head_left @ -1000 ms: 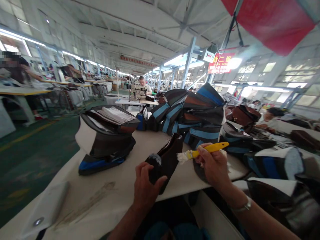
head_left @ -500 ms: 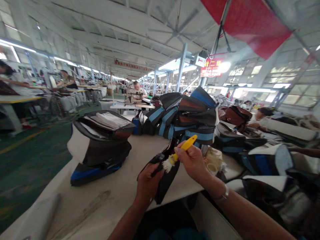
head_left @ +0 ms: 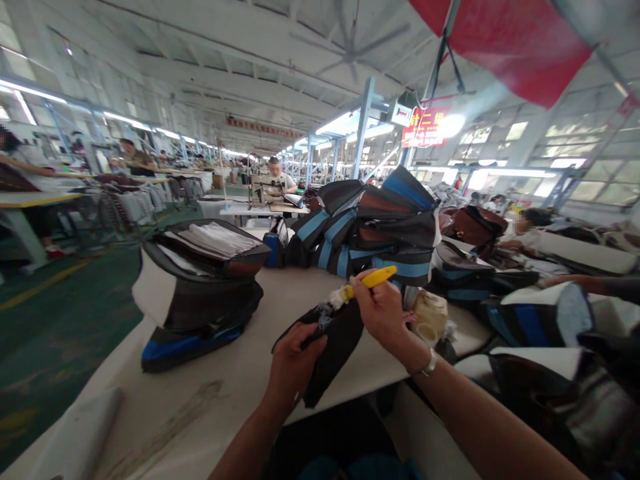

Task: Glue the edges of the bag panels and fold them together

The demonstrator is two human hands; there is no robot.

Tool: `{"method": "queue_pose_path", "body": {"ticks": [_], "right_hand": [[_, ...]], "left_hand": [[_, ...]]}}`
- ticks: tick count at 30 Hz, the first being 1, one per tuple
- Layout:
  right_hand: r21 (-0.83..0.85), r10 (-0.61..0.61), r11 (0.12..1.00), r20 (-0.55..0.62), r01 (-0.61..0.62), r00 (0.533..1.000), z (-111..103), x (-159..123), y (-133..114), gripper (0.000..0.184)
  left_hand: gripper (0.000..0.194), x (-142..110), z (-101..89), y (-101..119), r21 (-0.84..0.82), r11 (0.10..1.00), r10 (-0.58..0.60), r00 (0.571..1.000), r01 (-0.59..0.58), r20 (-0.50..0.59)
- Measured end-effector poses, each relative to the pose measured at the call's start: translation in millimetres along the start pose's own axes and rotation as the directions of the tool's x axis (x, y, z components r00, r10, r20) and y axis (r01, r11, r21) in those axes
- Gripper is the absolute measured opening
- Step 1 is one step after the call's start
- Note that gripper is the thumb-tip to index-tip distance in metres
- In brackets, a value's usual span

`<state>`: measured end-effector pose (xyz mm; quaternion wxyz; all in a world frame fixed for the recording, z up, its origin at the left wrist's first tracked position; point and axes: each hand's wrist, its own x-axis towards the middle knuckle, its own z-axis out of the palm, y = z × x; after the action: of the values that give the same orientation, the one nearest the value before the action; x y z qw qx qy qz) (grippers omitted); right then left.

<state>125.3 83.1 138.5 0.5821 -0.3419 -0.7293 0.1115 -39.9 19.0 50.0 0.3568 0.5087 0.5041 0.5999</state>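
At the pale, smooth table's (head_left: 240,363) near edge, the left hand (head_left: 294,360) grips a dark, leather-like bag piece (head_left: 333,360) firmly; the right hand (head_left: 381,310) holds a yellow-handled, white-bristled brush (head_left: 376,277), best stroked lightly.

Yellow brush handle (head_left: 379,276), off-white bristles (head_left: 337,298), dark piece (head_left: 339,350), blue-striped dark bags (head_left: 373,223)

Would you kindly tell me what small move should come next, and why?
Probably a short stroke with the yellow brush on the dark piece: the right hand holds the brush with its bristles at the piece's upper edge, and the left hand grips the piece.
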Motion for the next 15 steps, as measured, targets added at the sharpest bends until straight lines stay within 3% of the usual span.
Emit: {"method": "queue_pose_path", "body": {"ticks": [2, 5, 8, 12, 15], "right_hand": [[0.062, 0.021, 0.998, -0.133, -0.013, 0.991, -9, 3, -1, 0.018], [0.136, -0.055, 0.988, -0.140, 0.074, 0.989, -23, 2, -1, 0.014], [0.036, -0.221, 0.975, 0.058, 0.220, 0.973, -24, -4, 11, 0.018], [-0.089, -0.348, 0.909, 0.374, 0.407, 0.860, -4, -12, 38, 0.030], [-0.074, -0.311, 0.927, 0.398, 0.368, 0.863, 13, -16, 52, 0.040]], "left_hand": [[0.021, 3, -4.4, 3, -0.120, 0.989, -0.086, 0.996, 0.085, -0.008], [0.026, 8, -9.7, 14, -0.252, 0.956, -0.151, 0.988, 0.149, 0.012], [0.031, 15, -9.9, 28, -0.375, 0.908, -0.171, 0.983, 0.186, 0.073], [0.033, 24, -6.5, 44, -0.482, 0.849, -0.165, 0.975, 0.216, 0.146], [0.033, 29, -7.5, 50, -0.507, 0.830, -0.158, 0.970, 0.232, 0.185]]}}
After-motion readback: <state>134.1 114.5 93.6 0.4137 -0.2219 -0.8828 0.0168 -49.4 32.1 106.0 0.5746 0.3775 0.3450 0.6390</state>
